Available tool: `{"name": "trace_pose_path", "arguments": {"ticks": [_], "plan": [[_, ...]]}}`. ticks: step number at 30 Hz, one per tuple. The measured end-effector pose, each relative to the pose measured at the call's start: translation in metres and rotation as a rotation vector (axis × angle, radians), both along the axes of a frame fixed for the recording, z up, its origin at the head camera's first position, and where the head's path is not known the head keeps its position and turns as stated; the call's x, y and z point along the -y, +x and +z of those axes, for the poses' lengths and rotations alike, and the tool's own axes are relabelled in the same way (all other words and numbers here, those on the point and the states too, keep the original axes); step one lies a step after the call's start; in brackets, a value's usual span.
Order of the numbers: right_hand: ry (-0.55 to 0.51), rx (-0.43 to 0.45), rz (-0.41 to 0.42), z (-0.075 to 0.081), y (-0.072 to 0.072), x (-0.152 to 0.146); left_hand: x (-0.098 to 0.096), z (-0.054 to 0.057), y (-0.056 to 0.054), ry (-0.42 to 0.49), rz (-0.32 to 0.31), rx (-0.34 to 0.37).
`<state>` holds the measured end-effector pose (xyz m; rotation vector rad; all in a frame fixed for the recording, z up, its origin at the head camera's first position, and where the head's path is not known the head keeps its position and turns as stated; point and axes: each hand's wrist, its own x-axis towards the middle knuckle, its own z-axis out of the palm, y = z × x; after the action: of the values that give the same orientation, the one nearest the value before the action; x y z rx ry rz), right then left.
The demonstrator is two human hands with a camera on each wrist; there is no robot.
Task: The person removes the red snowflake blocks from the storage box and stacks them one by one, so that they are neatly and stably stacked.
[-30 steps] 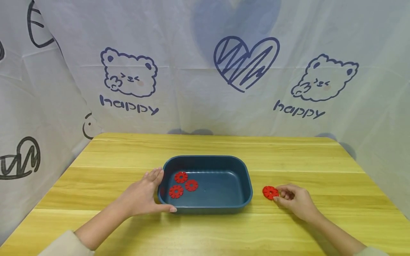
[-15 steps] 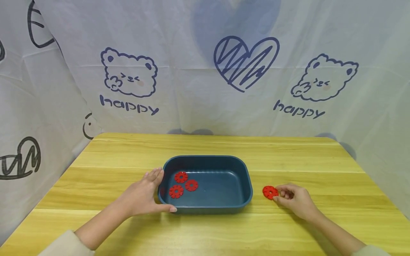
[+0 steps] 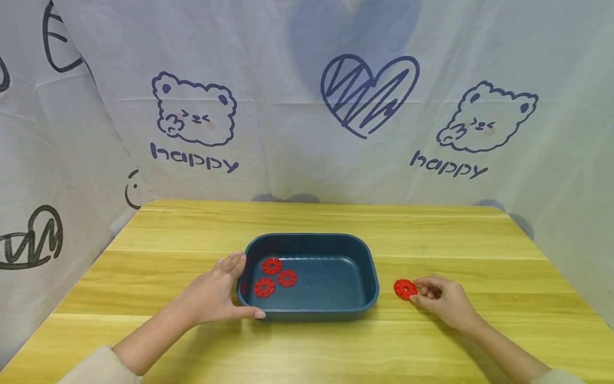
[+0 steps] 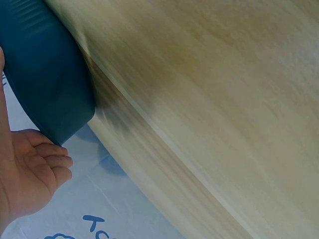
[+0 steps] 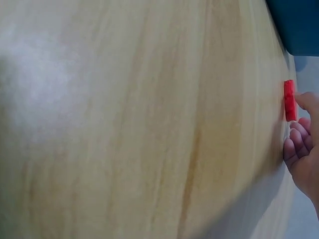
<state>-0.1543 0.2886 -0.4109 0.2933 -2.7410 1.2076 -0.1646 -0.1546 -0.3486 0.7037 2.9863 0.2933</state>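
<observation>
In the head view my left hand (image 3: 218, 293) holds the left end of a dark blue rectangular tub (image 3: 326, 308), thumb along the front rim and fingers around the left side. The left wrist view shows its fingers (image 4: 60, 162) bent at the tub's corner (image 4: 55, 79). Inside the tub, at its left, lie three red slotted plastic discs (image 3: 264, 287). To the right of the tub my right hand (image 3: 446, 301) pinches the edge of another red slotted disc (image 3: 403, 290), low over the table. In the right wrist view this disc (image 5: 289, 102) appears edge-on near the thumb.
Everything stands on a yellow wood-grain table (image 3: 307, 352). A white cloth (image 3: 283, 133) printed with bears and a heart hangs behind the table and along its left side.
</observation>
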Motion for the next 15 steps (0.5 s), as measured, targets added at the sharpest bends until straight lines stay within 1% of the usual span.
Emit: {"name": "trace_pose_path", "arguments": {"ticks": [4,11,15], "plan": [[0.006,-0.014,0.025,0.009,0.0,-0.001,0.0,0.0,0.0,0.0,0.0,0.002],[0.036,-0.16,0.048,0.033,-0.009,0.007,0.0,-0.001,-0.001,-0.003,-0.007,-0.003],[0.028,-0.212,0.049,0.044,-0.014,0.018,0.0,0.0,0.0,0.001,-0.009,-0.003]]}}
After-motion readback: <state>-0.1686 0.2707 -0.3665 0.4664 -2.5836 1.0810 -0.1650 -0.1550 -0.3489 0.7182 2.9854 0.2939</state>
